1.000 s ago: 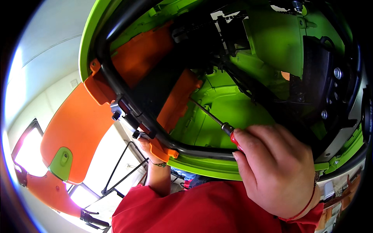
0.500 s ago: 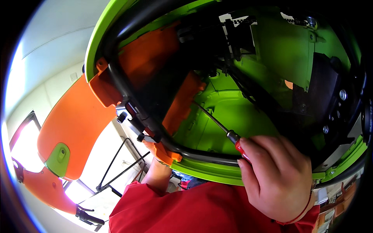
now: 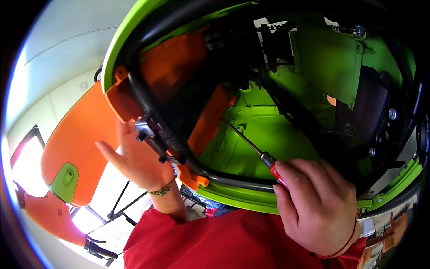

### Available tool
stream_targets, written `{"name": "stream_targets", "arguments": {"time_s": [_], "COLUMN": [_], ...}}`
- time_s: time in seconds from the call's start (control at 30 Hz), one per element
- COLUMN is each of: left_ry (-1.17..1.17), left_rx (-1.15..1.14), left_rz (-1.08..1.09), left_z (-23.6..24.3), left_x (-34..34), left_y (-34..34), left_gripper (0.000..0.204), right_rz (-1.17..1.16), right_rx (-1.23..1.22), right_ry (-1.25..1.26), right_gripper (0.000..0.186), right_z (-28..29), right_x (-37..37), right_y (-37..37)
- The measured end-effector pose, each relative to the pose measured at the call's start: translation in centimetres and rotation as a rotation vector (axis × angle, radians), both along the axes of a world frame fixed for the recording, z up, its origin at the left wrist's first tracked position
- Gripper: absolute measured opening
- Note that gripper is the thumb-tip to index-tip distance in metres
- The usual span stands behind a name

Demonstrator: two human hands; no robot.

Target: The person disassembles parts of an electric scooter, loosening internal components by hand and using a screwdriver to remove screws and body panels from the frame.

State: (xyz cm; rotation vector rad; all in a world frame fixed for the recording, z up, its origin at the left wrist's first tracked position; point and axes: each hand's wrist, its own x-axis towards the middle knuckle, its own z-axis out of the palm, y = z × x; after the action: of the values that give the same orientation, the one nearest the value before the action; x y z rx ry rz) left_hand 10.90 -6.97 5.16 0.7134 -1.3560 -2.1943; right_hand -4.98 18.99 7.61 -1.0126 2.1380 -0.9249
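Observation:
My right hand [image 3: 316, 206] grips the red handle of a screwdriver [image 3: 253, 145], whose shaft reaches into the green shell [image 3: 268, 130] toward an inner orange part [image 3: 206, 119]. My left hand [image 3: 143, 166] is open, thumb stretched out, just outside the black tube frame [image 3: 183, 154]; its fingertips are partly hidden behind a metal clamp [image 3: 144, 126] and the upper orange piece [image 3: 121, 102]. A smaller orange bracket [image 3: 190, 179] sits on the lower rim near my left wrist. The screwdriver's tip is too dim to make out.
A long orange panel with a green patch [image 3: 78, 139] and a black handle grip [image 3: 94, 249] lie at the left. Black bars [image 3: 121, 201] stand below it, near a white wall [image 3: 53, 98]. A dark plate with bolts [image 3: 371, 121] fills the shell's right side. Clutter shows at lower right.
My left hand has come up and leftward from behind the lower bracket, fingers apart. My right hand and screwdriver shifted slightly right and down in the picture, along with the shell.

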Motion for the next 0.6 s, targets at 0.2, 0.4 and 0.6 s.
{"name": "stream_targets", "arguments": {"time_s": [0.2,0.4,0.6], "left_ry": [-0.366,-0.556,-0.568], "left_rx": [-0.262,-0.362,-0.561], "left_rz": [0.484,0.418,0.413], "left_z": [-0.5,-2.6,-5.3], "left_x": [-7.0,-1.5,0.6], "left_y": [3.0,1.6,-1.0], "left_gripper": [0.043,0.031,0.021], "right_rz": [-0.002,-0.002,-0.001], "right_rx": [-0.002,-0.039,-0.018], "right_ry": [0.008,0.025,0.05], "right_gripper": [0.03,0.029,0.029], "right_z": [0.3,-0.1,0.0], "right_x": [0.1,0.3,0.2], "right_y": [0.6,0.5,0.5]}}
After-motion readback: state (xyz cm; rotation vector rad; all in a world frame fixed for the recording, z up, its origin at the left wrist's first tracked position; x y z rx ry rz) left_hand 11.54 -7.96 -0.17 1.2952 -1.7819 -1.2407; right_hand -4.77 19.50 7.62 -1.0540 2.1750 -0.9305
